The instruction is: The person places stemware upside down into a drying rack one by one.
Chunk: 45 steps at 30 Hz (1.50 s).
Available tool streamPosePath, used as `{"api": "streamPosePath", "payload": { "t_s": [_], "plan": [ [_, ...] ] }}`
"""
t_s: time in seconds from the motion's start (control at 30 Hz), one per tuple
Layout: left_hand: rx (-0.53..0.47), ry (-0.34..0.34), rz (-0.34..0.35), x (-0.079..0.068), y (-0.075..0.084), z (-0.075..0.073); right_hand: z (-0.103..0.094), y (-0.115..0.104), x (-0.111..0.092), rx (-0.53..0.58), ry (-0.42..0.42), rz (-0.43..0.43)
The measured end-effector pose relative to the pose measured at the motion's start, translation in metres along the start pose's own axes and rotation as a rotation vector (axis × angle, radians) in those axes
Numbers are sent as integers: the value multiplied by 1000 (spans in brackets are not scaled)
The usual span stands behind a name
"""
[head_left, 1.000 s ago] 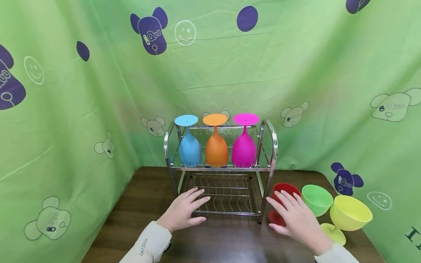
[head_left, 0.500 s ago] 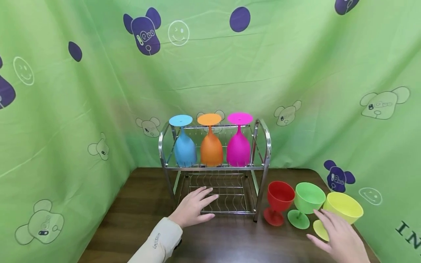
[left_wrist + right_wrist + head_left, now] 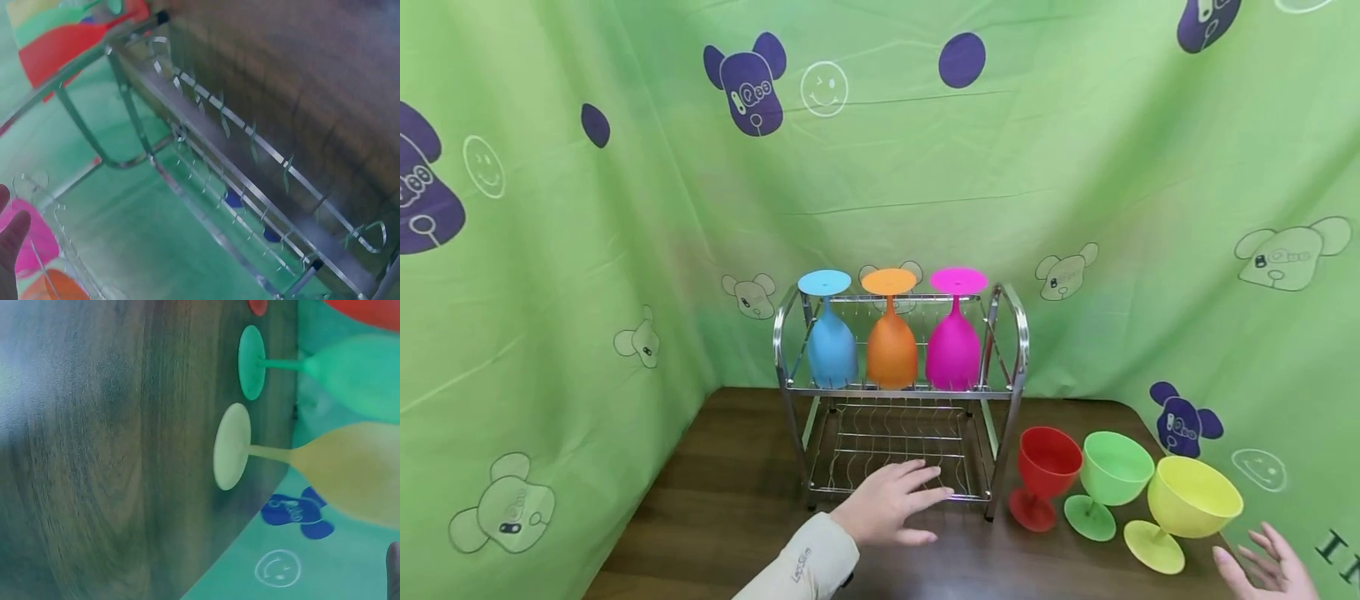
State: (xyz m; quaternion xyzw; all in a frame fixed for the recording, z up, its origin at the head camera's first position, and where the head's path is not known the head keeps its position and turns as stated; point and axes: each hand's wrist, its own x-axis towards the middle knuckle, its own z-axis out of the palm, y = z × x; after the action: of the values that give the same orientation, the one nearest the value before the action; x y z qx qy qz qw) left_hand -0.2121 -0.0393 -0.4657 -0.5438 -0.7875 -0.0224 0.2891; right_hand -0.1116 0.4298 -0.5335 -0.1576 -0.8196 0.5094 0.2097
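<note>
My left hand (image 3: 891, 502) hovers with extended fingers in front of the lower shelf of a chrome dish rack (image 3: 898, 392). Upside down on the rack's upper shelf stand a blue goblet (image 3: 832, 348), an orange goblet (image 3: 891, 348) and a magenta goblet (image 3: 953, 350). To the right of the rack, a red goblet (image 3: 1049, 462), a green goblet (image 3: 1116, 471) and a yellow goblet (image 3: 1195, 497) stand upright in a row. My right hand (image 3: 1273, 571) is beside the yellow goblet, fingers loosely bent and holding nothing; only a fingertip (image 3: 394, 565) shows in the right wrist view.
Dark wood table (image 3: 700, 500) carries everything. A green printed cloth (image 3: 880, 167) hangs close behind the rack and along both sides. The lower shelf (image 3: 898, 442) has wavy wire dividers.
My right hand has moved right, from over the red goblet past the green and yellow ones. My left hand has shifted rightward along the rack's front. The goblets stay in place.
</note>
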Motion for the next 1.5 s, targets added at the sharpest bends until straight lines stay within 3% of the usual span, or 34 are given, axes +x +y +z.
{"api": "streamPosePath", "payload": {
  "t_s": [0.13, 0.27, 0.37, 0.47, 0.67, 0.77, 0.9, 1.0, 1.13, 1.3, 1.5],
  "plan": [
    [32, -3, 25, -3, 5, 4, 5, -1, 10, 121, 68, 121],
    [39, 14, 26, -3, 5, 5, 14, -6, 17, 112, 29, 187],
    [36, 30, 32, -4, 4, 4, 20, -7, 23, 81, -47, 159],
    [39, 50, 31, -6, 4, 4, 26, -8, 29, 102, -62, 139],
    [38, 67, -21, -14, 1, 1, 41, -1, 33, 166, 37, 153],
    [52, 78, -3, -16, -4, 2, 49, 2, 34, 224, 100, 87],
    [80, 82, 41, -18, -9, 2, 60, 0, 34, 170, 170, 56],
    [62, 54, 40, -19, -10, 1, 64, -2, 36, 99, 196, 117],
    [34, 13, 24, -21, -9, 0, 63, -4, 39, 89, 210, 171],
    [27, -2, 3, -27, -8, 2, 59, -4, 43, 77, 208, 141],
    [9, 17, -3, -29, -7, 4, 58, -3, 45, 148, 241, 98]
  ]
}}
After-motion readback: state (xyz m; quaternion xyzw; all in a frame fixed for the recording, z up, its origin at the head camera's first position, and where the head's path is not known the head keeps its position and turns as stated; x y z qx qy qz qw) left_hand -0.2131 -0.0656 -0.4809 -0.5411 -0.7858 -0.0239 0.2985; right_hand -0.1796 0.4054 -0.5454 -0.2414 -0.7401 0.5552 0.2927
